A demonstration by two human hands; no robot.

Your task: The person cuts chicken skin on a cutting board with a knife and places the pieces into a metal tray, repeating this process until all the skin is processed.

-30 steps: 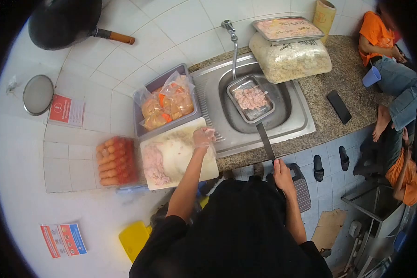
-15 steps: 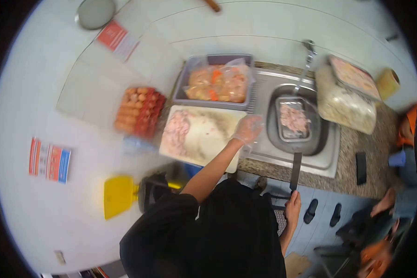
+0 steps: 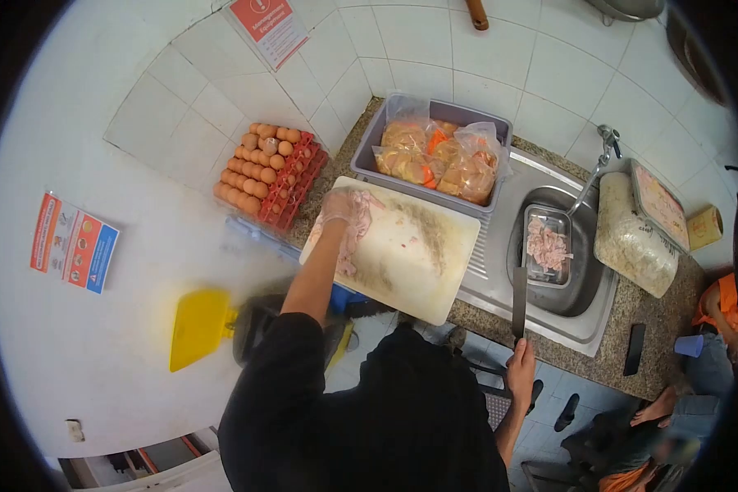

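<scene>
My left hand (image 3: 337, 207), in a clear plastic glove, rests on the pile of raw meat (image 3: 355, 234) at the left end of the white cutting board (image 3: 435, 283). Its fingertips are lost against the pale meat, so I cannot make out whether they grip any. Closed round a handle, my right hand (image 3: 519, 373) holds a knife (image 3: 520, 302) with its blade pointing away from me, over the counter edge and sink. More cut meat (image 3: 547, 246) lies in a clear tray (image 3: 548, 277) inside the steel sink (image 3: 586, 305).
Behind the board stands a grey tub (image 3: 367, 164) with bagged food. Stacked egg trays (image 3: 262, 176) are at the left. A faucet (image 3: 608, 143), a large bag (image 3: 631, 234), a packed tray (image 3: 660, 201) and a black phone-like object (image 3: 634, 349) are right. Other people sit at far right.
My left hand has gone from the board's right edge to the meat at its left end. My right hand still holds the knife. The camera view has shifted and turned.
</scene>
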